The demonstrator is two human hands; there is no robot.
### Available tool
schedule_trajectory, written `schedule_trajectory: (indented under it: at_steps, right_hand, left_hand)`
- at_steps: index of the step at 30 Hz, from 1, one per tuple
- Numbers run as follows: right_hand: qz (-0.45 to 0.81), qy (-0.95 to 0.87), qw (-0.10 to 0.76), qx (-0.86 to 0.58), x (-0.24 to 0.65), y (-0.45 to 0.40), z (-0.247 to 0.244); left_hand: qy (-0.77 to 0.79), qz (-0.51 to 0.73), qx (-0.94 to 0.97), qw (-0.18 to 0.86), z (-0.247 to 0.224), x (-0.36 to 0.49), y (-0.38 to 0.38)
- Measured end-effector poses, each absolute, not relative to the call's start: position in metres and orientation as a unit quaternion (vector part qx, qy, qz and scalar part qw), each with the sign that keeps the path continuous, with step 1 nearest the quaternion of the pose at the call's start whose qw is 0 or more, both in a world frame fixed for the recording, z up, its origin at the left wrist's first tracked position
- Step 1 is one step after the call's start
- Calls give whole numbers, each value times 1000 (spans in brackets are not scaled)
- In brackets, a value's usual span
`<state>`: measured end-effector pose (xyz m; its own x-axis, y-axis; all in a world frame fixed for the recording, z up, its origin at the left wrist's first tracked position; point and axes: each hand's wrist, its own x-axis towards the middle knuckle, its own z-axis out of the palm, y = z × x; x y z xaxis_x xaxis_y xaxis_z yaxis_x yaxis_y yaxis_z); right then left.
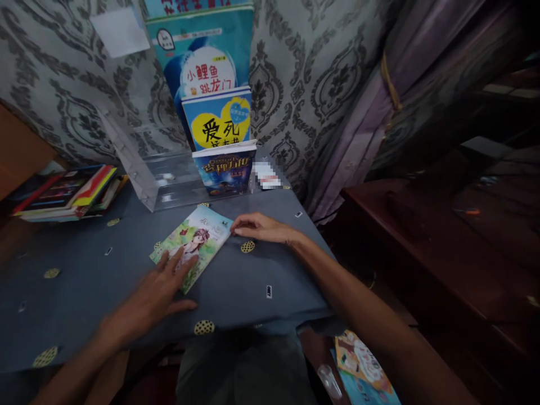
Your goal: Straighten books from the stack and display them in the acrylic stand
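Observation:
A thin book (211, 247) with a green and light-blue cover, showing a drawn figure, lies slanted on the dark blue tablecloth. Over its lower left part rests my left hand (162, 287), fingers spread and thumb held apart. At the book's upper right corner, the bent fingers and thumb of my right hand (261, 228) close on the edge. Just behind stands a clear acrylic rack (177, 174). Its right side holds upright books in steps: a dark blue book (223, 171) in front, a blue and yellow book (217, 121) behind it, and a teal book (206, 50) higher up.
A pile of books (67, 191) lies at the table's left. Patterned wallpaper (282, 67) and a tied curtain (358, 129) are behind. A dark red wooden cabinet (400, 225) stands to the right. More books (365, 365) sit low beside my right forearm.

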<state>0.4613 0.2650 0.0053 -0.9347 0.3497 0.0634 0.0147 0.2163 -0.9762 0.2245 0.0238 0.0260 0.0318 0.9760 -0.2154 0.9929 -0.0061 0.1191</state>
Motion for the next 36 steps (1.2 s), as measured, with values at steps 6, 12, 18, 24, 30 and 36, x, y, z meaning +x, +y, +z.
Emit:
schedule_trajectory:
  at_steps: [6,12,18,24,30,36]
  right_hand:
    - [535,-807,217,-125,446,261,-11]
    - [550,-774,266,-168,443,261,-16]
    - [606,-744,231,-163,444,253,-12]
    - [651,-721,195,-137,442,245,-9]
    - [664,-717,177,-115,441,241,-7]
    - [664,-722,165,-101,443,239,-4]
  left_hand:
    - [671,-29,728,138,34,236,22]
    - [658,-135,737,75,61,254,38]
    - [621,-192,758,49,78,262,50]
    - [587,-168,792,8,66,248,46]
    - [593,-89,799,48,62,233,45]
    - [608,-65,786,96,70,230,49]
